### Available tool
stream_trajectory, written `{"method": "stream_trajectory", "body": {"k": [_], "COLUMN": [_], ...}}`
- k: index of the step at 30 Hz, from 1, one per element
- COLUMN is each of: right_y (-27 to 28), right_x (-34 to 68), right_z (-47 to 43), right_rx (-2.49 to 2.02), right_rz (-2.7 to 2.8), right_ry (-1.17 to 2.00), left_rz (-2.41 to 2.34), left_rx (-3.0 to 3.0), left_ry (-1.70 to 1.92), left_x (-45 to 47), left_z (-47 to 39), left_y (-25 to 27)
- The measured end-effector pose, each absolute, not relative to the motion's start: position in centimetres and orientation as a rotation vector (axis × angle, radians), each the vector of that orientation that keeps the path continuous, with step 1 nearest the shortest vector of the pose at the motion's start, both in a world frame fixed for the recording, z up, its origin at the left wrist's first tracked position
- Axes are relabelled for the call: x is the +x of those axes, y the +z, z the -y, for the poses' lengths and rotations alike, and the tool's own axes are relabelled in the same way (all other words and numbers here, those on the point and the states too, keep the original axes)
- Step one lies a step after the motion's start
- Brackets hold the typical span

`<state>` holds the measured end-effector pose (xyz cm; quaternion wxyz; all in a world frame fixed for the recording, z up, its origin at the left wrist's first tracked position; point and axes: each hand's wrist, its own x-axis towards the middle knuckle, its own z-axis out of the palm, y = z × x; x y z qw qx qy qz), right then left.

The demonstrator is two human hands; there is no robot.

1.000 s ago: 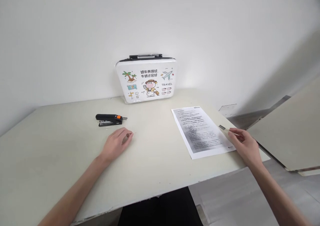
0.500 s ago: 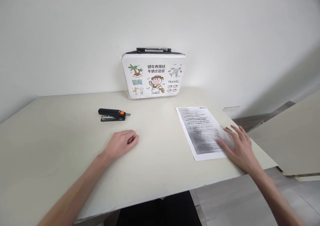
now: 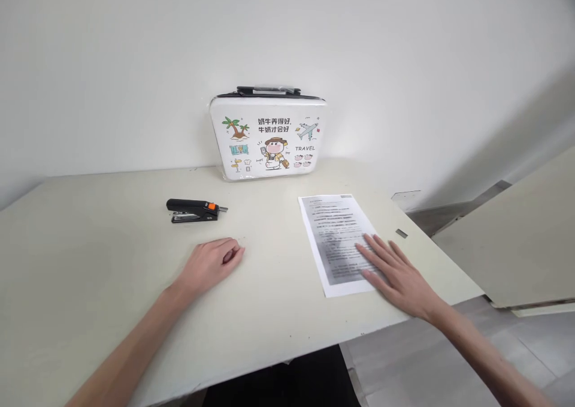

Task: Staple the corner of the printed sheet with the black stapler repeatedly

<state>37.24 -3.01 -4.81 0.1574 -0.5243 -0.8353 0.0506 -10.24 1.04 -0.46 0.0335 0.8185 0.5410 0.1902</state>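
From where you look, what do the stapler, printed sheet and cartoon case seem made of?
Stapler: probably black plastic, with a soft sheen; its silvery parts look like metal.
Printed sheet: most likely matte white paper, being thin, flat and covered in text.
Case: smooth white shell, perhaps hard plastic since it keeps a crisp shape, though coated fabric is possible.

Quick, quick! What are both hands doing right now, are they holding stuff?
Left hand: loosely closed, nothing visible in it.
Right hand: open, spread on the printed sheet, not gripping anything.
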Motion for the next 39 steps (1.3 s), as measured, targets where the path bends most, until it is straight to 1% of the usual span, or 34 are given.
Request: {"method": "stream_trajectory", "body": {"k": [5,7,9,12,15,19,25,29,33,36,39], "right_y": [-3.0,-1.6,-0.1,1.1,0.3,-2.2,-3.7,-4.2,-4.9,-5.0,-4.8], "right_x": [29.9,27.0,25.1,24.7,26.3,28.1,27.2,25.9,25.7,26.0,26.1], "right_z": [6.3,7.1,7.0,5.9,4.5,1.8,-5.8,-9.1,-9.2,-8.9,-8.9], "right_rx": [-1.35,-1.222,-1.086,-1.016,-1.095,-1.211,-1.157,-1.178,-1.18,-1.178,-1.178], "right_rz": [2.449,2.508,2.549,2.476,2.352,2.222,2.157,2.037,1.994,1.97,1.951], "right_ry": [0.176,0.252,0.369,0.509,0.604,0.701,0.623,0.629,0.614,0.631,0.642], "left_rz": [-1.542,-1.454,-1.423,-1.444,-1.489,-1.578,-1.69,-1.761,-1.891,-2.011,-2.059], "left_rx": [2.575,2.647,2.674,2.67,2.662,2.639,2.63,2.632,2.726,2.736,2.656], "left_ry": [0.732,0.635,0.462,0.28,0.191,0.108,0.126,0.288,0.471,0.33,-0.017], "left_x": [-9.4,-8.5,-7.9,-8.7,-11.8,-17.1,-21.9,-23.1,-22.1,-20.7,-20.0], "left_z": [-1.2,-0.8,-0.1,1.3,2.8,4.8,6.1,4.3,0.0,-4.2,-7.7], "left_y": [0.0,0.0,-0.2,-0.8,-0.8,0.0,1.4,3.4,5.6,6.7,7.4]}}
